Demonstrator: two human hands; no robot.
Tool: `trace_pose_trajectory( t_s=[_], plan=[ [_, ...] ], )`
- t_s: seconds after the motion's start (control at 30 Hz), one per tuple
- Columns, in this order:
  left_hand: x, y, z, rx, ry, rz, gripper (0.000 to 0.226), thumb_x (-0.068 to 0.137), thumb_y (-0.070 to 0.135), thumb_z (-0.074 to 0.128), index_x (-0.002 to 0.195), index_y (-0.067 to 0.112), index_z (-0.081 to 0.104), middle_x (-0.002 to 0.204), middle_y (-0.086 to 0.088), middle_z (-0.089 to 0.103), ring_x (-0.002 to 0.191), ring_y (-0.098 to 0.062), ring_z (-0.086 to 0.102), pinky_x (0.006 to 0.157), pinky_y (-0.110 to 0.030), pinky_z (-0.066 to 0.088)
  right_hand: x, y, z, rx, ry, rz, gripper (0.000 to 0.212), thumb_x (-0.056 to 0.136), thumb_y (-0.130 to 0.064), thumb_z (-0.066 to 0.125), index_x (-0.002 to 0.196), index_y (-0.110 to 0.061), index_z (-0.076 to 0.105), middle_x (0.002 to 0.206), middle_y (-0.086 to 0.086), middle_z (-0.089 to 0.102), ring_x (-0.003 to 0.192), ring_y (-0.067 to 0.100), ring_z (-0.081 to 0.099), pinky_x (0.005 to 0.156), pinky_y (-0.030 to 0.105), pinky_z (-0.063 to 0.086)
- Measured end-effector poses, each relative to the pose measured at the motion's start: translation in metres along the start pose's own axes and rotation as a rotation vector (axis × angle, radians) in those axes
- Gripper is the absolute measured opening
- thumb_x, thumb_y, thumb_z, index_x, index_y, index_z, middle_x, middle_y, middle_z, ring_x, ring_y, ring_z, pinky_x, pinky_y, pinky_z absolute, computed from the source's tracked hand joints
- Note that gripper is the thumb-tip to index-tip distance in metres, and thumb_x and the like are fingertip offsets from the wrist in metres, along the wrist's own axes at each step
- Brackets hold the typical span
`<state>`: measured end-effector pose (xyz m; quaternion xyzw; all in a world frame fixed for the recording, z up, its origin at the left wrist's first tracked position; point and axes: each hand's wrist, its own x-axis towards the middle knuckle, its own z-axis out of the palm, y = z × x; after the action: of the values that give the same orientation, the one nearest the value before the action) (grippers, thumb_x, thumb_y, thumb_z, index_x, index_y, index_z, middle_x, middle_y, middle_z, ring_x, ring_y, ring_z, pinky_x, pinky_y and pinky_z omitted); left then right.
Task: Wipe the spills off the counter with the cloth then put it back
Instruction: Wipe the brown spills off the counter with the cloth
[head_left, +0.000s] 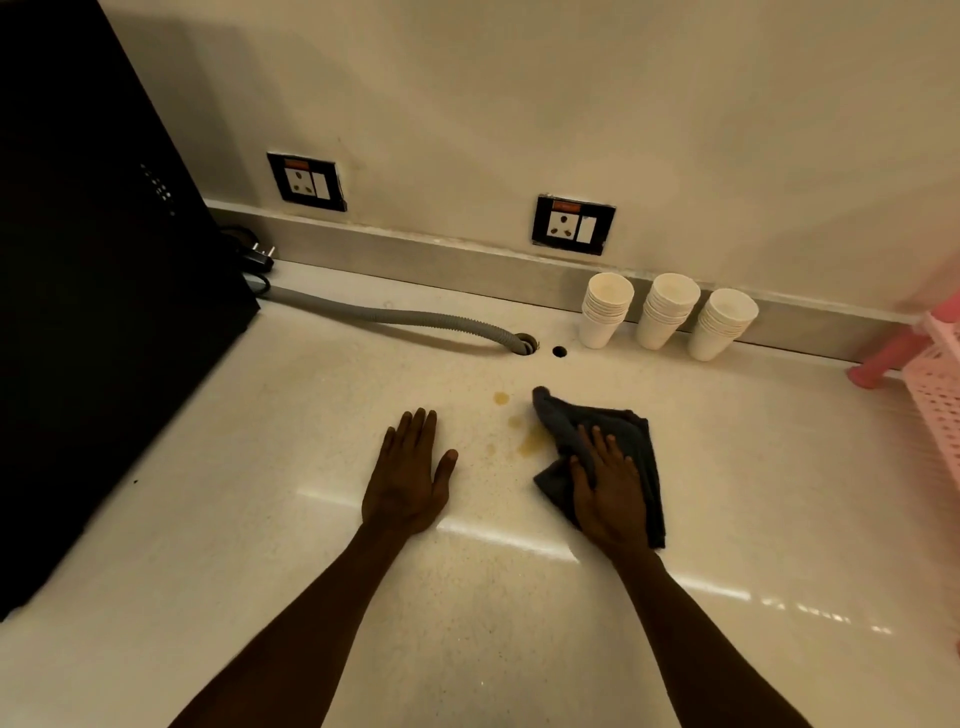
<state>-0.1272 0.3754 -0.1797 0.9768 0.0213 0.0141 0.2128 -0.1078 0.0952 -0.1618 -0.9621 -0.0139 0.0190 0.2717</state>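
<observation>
A dark grey cloth (628, 431) lies crumpled on the pale speckled counter (467, 597). My right hand (605, 486) presses flat on the cloth's near part, fingers spread. Brownish spill spots (531, 442) mark the counter just left of the cloth, with a smaller round spot (501, 398) further back. My left hand (408, 475) rests flat on the bare counter left of the spills, palm down, fingers apart, holding nothing.
Three stacks of white paper cups (665, 317) stand against the back ledge. A grey ribbed hose (415, 319) runs into a counter hole (525, 345). A large black appliance (93, 291) fills the left. A pink plastic rack (930, 364) is at the right edge.
</observation>
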Motion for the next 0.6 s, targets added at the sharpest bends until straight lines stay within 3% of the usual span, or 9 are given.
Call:
trace_pose_trajectory(
  t_s=[0.1,0.23,0.43,0.6],
  plan=[
    [0.0,0.0,0.0,0.018,-0.004,0.0,0.076,0.1,0.06,0.02,0.161,0.019,-0.001,0.17,-0.002,0.001,0.157,-0.016,-0.005,0.129,-0.04,0.003,0.017,0.002,0.0,0.001,0.06,0.067,0.067,0.097,-0.053,0.02,0.157,-0.024,0.019,0.164,0.008,0.024,0.152,0.026,0.016,0.124,0.046,0.004],
    [0.002,0.0,0.003,0.038,-0.005,-0.011,0.077,0.1,0.061,0.018,0.16,0.018,-0.001,0.17,-0.002,-0.002,0.157,-0.016,-0.006,0.129,-0.041,0.003,0.063,-0.021,0.012,-0.096,0.012,0.067,0.063,0.103,-0.05,0.026,0.158,-0.02,0.017,0.166,0.01,0.017,0.153,0.029,0.009,0.124,0.051,0.003],
    [0.004,0.0,0.003,0.056,0.001,-0.017,0.071,0.102,0.055,0.018,0.161,0.017,0.006,0.17,-0.002,0.002,0.157,-0.017,-0.003,0.129,-0.041,0.004,0.089,-0.067,0.041,-0.215,-0.166,-0.251,0.06,0.1,-0.055,0.024,0.157,-0.035,0.016,0.167,0.006,0.013,0.154,0.027,0.004,0.124,0.05,0.001],
    [0.002,0.0,-0.002,0.124,0.03,-0.013,0.06,0.104,0.033,0.029,0.16,0.018,0.016,0.169,-0.003,0.014,0.157,-0.023,0.004,0.127,-0.055,0.004,0.052,-0.057,0.043,-0.279,-0.3,-0.544,0.059,0.1,-0.057,0.029,0.155,-0.047,0.01,0.168,-0.006,0.0,0.154,0.019,-0.004,0.124,0.048,-0.002]
  ],
)
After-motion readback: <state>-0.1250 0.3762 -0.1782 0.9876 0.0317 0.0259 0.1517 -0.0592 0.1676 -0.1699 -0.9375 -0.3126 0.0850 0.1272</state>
